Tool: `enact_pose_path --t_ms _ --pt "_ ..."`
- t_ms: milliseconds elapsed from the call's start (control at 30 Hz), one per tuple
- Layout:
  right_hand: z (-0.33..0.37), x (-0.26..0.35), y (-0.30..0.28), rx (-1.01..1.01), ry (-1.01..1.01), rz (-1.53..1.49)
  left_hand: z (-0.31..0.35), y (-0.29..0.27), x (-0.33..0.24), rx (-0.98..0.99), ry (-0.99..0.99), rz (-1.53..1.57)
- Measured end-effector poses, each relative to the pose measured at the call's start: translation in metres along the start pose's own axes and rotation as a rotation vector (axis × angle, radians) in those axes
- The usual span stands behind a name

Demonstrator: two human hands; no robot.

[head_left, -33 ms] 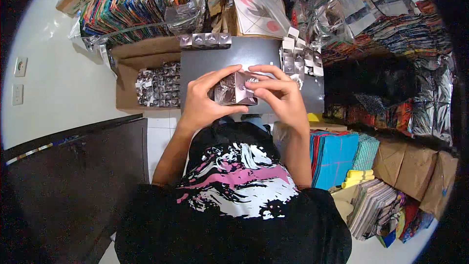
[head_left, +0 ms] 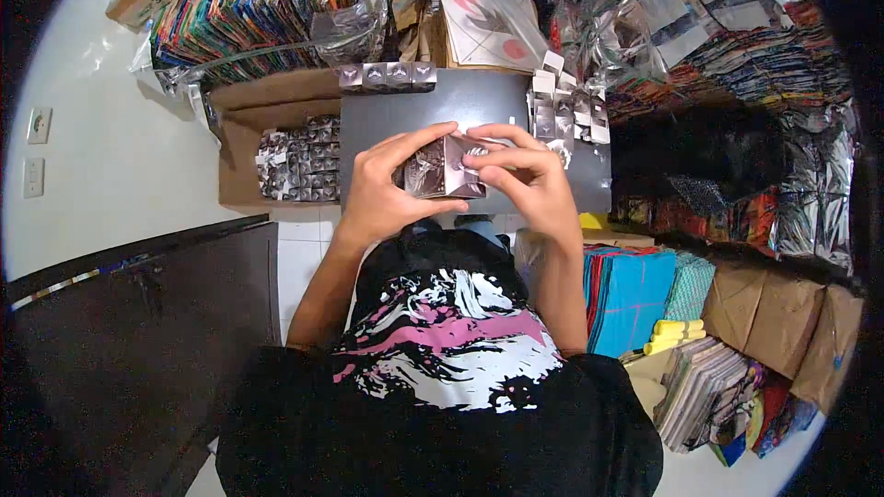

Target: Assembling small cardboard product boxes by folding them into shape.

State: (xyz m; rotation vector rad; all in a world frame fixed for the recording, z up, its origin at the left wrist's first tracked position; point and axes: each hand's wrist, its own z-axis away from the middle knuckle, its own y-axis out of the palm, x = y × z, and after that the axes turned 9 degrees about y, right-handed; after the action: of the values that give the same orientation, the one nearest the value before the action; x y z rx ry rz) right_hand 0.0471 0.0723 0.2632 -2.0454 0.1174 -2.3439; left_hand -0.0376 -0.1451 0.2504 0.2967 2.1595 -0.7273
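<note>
Above the grey table [head_left: 387,115], a small dark printed carton [head_left: 425,173] with a paler pinkish end lies on its side between my hands. My left hand [head_left: 382,186] grips it from the left, fingers along the far side and thumb along the near side. At the carton's right end, my right hand [head_left: 529,175] is curled, its fingertips pressed against the pale end face. How that end is folded is partly hidden by those fingers. A row of similar small cartons [head_left: 387,75] stands at the table's far left edge.
An open cardboard box [head_left: 241,186] at the left holds many matching cartons [head_left: 308,161]. White-flapped cartons [head_left: 562,110] cluster on the table's right side. Stacks of wrapped printed goods [head_left: 262,14] rise behind. Blue folded stacks [head_left: 631,299] sit at the lower right, a dark panel [head_left: 147,350] lower left.
</note>
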Motion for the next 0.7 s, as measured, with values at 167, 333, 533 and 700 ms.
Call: enact_pose_path --t_ms 167,333,533,700 --pt "-0.005 -0.022 0.004 0.096 0.117 -0.540 -0.005 -0.004 0.000 0.056 0.108 0.007" --pt "-0.003 -0.030 -0.009 0.265 0.343 -0.560 -0.003 -0.003 -0.002 0.086 0.139 0.005" --pt "-0.007 -0.025 -0.010 0.250 0.287 -0.417 -0.002 0.000 0.001 0.068 0.183 -0.031" --pt "-0.003 -0.019 -0.005 0.158 0.294 -0.354 -0.003 0.003 -0.003 0.086 0.139 -0.025"
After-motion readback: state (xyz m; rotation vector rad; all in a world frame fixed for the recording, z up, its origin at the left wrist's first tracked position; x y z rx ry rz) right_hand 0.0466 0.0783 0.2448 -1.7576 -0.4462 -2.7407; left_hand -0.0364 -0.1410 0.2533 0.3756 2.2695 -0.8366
